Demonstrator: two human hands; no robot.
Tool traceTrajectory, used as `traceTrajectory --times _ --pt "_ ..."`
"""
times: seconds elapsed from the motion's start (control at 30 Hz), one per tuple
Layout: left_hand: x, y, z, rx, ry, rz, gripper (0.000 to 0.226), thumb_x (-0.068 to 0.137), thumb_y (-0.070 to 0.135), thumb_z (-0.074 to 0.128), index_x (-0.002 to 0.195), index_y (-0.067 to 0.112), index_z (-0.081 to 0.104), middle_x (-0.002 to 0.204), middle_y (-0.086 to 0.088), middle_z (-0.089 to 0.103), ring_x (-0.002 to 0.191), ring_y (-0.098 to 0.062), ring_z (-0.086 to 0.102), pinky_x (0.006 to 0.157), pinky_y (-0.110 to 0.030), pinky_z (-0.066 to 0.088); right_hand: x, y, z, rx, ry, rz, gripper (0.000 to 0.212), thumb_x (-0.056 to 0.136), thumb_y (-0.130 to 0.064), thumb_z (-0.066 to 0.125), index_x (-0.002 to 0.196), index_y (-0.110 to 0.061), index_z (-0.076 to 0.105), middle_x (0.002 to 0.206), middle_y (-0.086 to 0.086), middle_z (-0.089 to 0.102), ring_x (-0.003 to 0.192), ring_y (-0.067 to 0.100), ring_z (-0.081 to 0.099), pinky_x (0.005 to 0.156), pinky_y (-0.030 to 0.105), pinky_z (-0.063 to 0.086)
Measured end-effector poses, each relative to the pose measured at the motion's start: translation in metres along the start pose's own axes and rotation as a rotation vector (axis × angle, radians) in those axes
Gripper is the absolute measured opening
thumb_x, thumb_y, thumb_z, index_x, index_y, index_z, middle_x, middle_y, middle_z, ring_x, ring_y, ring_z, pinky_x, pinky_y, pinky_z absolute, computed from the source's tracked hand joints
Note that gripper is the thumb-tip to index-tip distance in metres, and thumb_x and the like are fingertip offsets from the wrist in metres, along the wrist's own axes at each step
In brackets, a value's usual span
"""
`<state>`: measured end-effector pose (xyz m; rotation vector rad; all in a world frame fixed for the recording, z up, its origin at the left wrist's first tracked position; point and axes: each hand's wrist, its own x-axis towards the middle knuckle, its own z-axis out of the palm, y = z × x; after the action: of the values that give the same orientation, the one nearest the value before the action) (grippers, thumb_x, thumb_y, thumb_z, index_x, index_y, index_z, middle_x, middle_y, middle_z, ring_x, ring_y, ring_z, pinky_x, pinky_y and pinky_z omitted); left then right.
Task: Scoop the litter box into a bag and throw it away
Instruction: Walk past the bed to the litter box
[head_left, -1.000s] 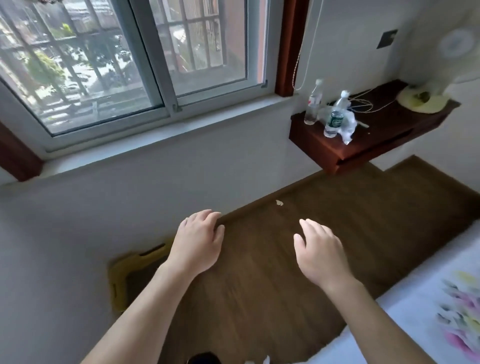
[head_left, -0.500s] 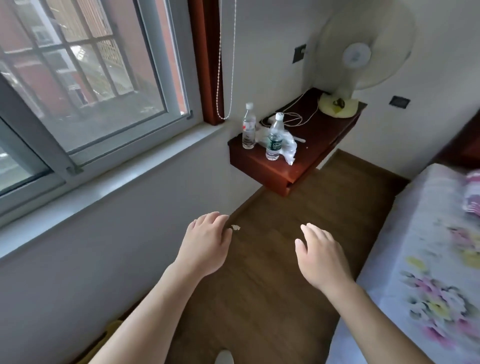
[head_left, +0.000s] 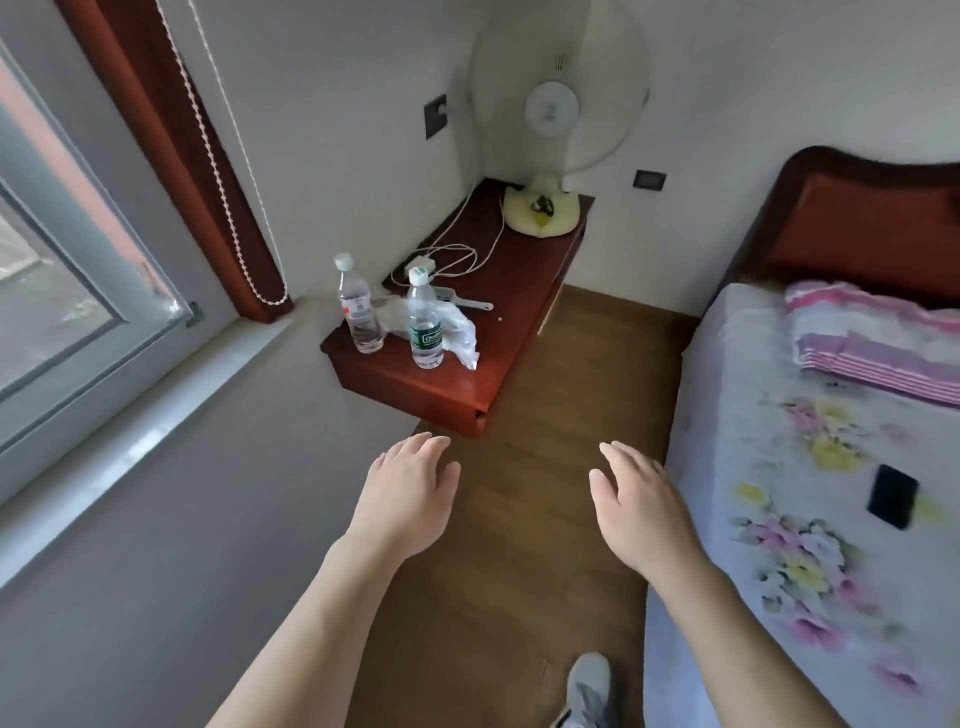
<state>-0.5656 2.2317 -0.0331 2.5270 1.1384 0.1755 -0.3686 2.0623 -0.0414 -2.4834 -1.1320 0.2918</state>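
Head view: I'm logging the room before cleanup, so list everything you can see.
side table: 1, red-brown, far corner
water bottles: 2, clear, table's front
plastic bag: 1, white, beside the bottles
fan: 1, cream, table's back
charger: 1, white, mid-table
bed: 1, floral sheet, right
phone: 1, black, on the bed
blanket: 1, pink-striped, folded at bed's head
shoe: 1, grey, bottom edge
left hand, right hand: bare, open, empty, over the floor

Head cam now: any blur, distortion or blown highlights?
Head view: wide-angle lens bows the window frame and bed edge; soft daylight from the window, no hard shadows; fan low-contrast against the wall; left hand and right hand reasonably sharp.
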Motion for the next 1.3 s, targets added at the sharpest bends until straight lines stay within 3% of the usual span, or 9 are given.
traceTrajectory --times 0.27,0.4,0.47,0.83,1.07,1.3 --pt "0.114 0.065 0.025 -0.010 0.026 -0.064 0.043 0.101 0.039 0.040 0.141 0.024 0.048 0.146 0.006 0.049 0.137 -0.019 0.043 0.114 -0.036 0.035 0.125 0.061 -0.029 0.033 -0.043 -0.080 0.047 0.101 -0.033 0.040 0.144 -0.014 0.046 0.150 0.001 0.045 0.139 0.018 0.038 0.116 0.033 0.029" --pt "0.159 0.078 0.024 -0.062 0.075 -0.179 0.044 0.100 0.042 0.040 0.140 0.025 0.049 0.143 0.006 0.052 0.123 -0.017 0.055 0.106 -0.038 0.044 0.189 0.071 -0.046 0.025 -0.095 -0.163 0.048 0.102 -0.035 0.038 0.144 -0.016 0.046 0.150 0.000 0.045 0.139 0.017 0.038 0.116 0.034 0.031" --pt "0.176 0.082 0.020 -0.075 0.100 -0.221 0.044 0.100 0.041 0.040 0.140 0.026 0.049 0.142 0.006 0.053 0.117 -0.016 0.058 0.103 -0.038 0.047 0.218 0.069 -0.052 0.019 -0.113 -0.212 0.048 0.102 -0.035 0.038 0.145 -0.016 0.046 0.150 -0.001 0.045 0.139 0.017 0.038 0.116 0.033 0.031" --pt "0.290 0.062 0.032 -0.133 0.192 -0.371 0.047 0.101 0.039 0.039 0.145 0.023 0.042 0.147 0.004 0.047 0.133 -0.020 0.044 0.108 -0.036 0.040 0.376 0.045 -0.034 -0.089 -0.246 -0.390 0.051 0.103 -0.040 0.033 0.150 -0.021 0.036 0.155 -0.003 0.037 0.144 0.016 0.031 0.117 0.033 0.030" --pt "0.358 0.048 0.039 -0.157 0.192 -0.445 0.049 0.100 0.042 0.043 0.145 0.022 0.043 0.143 0.003 0.050 0.127 -0.021 0.049 0.102 -0.038 0.047 0.460 0.015 -0.025 -0.180 -0.306 -0.525 0.052 0.103 -0.040 0.032 0.152 -0.020 0.033 0.157 -0.003 0.034 0.145 0.015 0.028 0.118 0.032 0.027" --pt "0.384 0.049 0.041 -0.156 0.238 -0.643 0.048 0.100 0.043 0.043 0.145 0.027 0.040 0.148 0.006 0.046 0.132 -0.020 0.046 0.103 -0.037 0.047 0.530 -0.018 0.005 -0.170 -0.421 -0.728 0.053 0.103 -0.038 0.035 0.151 -0.017 0.034 0.156 -0.001 0.036 0.143 0.017 0.030 0.117 0.033 0.028"
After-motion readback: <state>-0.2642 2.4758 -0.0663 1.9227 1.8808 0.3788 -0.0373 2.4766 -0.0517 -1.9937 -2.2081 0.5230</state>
